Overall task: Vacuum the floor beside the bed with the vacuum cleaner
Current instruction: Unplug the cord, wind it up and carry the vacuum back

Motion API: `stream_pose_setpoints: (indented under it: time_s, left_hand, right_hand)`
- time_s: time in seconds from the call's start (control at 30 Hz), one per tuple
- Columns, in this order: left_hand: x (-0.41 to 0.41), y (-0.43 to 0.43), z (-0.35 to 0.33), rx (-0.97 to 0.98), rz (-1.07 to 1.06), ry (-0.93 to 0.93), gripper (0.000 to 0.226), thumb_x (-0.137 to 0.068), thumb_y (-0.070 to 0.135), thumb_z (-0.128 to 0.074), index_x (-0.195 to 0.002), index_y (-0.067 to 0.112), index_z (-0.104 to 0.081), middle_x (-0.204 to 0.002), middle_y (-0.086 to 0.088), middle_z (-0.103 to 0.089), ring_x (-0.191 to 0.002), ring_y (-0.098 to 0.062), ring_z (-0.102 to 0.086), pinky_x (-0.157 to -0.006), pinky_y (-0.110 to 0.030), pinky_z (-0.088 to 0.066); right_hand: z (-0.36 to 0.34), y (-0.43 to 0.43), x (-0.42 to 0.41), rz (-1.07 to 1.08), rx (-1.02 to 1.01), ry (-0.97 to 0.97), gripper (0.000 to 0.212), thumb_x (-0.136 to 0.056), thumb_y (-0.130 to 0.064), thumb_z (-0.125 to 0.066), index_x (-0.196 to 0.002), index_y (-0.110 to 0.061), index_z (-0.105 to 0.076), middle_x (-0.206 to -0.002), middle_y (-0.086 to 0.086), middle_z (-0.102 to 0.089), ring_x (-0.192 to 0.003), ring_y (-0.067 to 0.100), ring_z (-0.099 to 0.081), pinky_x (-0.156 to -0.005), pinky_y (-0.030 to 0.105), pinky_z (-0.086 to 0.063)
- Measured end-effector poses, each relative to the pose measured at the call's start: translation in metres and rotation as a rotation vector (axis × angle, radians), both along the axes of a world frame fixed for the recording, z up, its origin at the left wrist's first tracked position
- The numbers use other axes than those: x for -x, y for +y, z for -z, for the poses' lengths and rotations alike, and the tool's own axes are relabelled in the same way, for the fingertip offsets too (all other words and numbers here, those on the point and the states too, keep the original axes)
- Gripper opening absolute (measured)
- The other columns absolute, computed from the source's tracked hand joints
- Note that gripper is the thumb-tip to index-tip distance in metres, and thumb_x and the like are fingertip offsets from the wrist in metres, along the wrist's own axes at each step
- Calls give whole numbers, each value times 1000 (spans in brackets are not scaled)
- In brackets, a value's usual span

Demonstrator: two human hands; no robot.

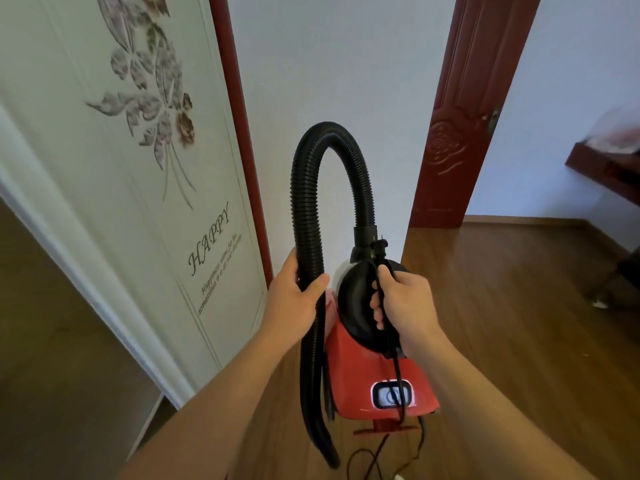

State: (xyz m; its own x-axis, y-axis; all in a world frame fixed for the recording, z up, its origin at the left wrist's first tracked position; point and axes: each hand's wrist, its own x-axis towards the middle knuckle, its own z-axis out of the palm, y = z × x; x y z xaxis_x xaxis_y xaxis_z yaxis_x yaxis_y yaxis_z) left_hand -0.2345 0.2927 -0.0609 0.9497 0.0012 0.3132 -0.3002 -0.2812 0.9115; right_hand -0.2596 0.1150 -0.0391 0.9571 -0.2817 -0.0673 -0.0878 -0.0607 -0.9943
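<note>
Head view: our left hand (294,299) clasps the corrugated hose (304,188); our right hand (401,303) grips the red vacuum cleaner (360,372) and its power cord (398,375), lifted off the floor (519,306); the trailing cord may trip us.

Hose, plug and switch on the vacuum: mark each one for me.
hose (300,188), head view, left side of its arch.
plug (379,250), head view, its black body.
switch (393,395), head view, middle of its rocker.

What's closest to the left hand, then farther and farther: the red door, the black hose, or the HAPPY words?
1. black hose, gripped in the left hand
2. HAPPY words, on the white panel just left
3. red door, far right
</note>
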Motion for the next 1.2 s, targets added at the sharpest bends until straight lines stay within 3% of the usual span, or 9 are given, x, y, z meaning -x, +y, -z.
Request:
stream_pose_setpoints:
  time_s: [0.1,0.37,0.43,0.53,0.63,0.83,1.07,1.2]
  left_hand:
    - [-50,-16,-11,22,-52,2,41,-91,34,-64,-131,35,-54,-102,15,-69,-99,-13,-69,-94,-45,-56]
    - [-160,-29,-19,79,-149,-1,39,-82,51,-60,-119,43,-55,-95,13,-69,-91,-14,-70,-87,-44,-58]
    - [-190,-30,-17,88,-153,-5,36,-82,50,-61,-117,44,-56,-94,14,-68,-89,-14,-70,-85,-43,-59]
    - [-235,-31,-8,67,-142,-10,42,-91,38,-63,-132,35,-53,-100,20,-68,-94,-9,-70,-87,-36,-59]
    - [-282,-27,4,62,-158,-25,45,-97,26,-64,-139,32,-50,-103,22,-67,-97,-2,-67,-85,-19,-55]
    - [-374,-17,17,102,-191,-8,42,-97,23,-65,-137,24,-53,-103,29,-65,-96,7,-63,-78,-4,-46]
    - [-449,-21,23,108,-232,-17,42,-97,22,-65,-137,26,-52,-104,42,-61,-98,17,-60,-75,1,-42]
    - [-483,-26,24,95,-254,-13,37,-97,22,-65,-132,28,-54,-103,36,-62,-96,13,-61,-74,0,-43]
  right_hand:
    - [-12,-17,-63,-48,29,-8,40,-103,-33,-51,-73,-11,-65,-52,4,-61,-39,18,-51,-38,26,-42]
    - [-26,-31,-195,-122,77,-20,38,-103,-33,-53,-77,-9,-67,-54,4,-63,-40,18,-52,-39,25,-43]
    - [-23,-30,-226,-120,85,-12,38,-103,-33,-53,-77,-8,-67,-54,5,-63,-40,17,-52,-39,24,-43]
    - [-16,-27,-268,-119,77,-4,39,-103,-32,-52,-74,-9,-66,-54,5,-62,-40,17,-51,-39,24,-42]
    - [-6,-22,-312,-127,78,17,39,-103,-32,-53,-73,-9,-65,-54,6,-62,-40,19,-50,-38,25,-42]
    - [5,-10,-402,-157,90,73,40,-103,-33,-53,-73,-8,-65,-54,7,-60,-41,20,-49,-38,28,-41]
    - [5,-11,-484,-187,109,72,39,-104,-31,-53,-75,-7,-64,-52,7,-59,-40,18,-48,-37,28,-40]
    - [6,-16,-525,-219,107,71,39,-104,-31,-53,-75,-7,-63,-52,7,-58,-39,19,-46,-37,27,-39]
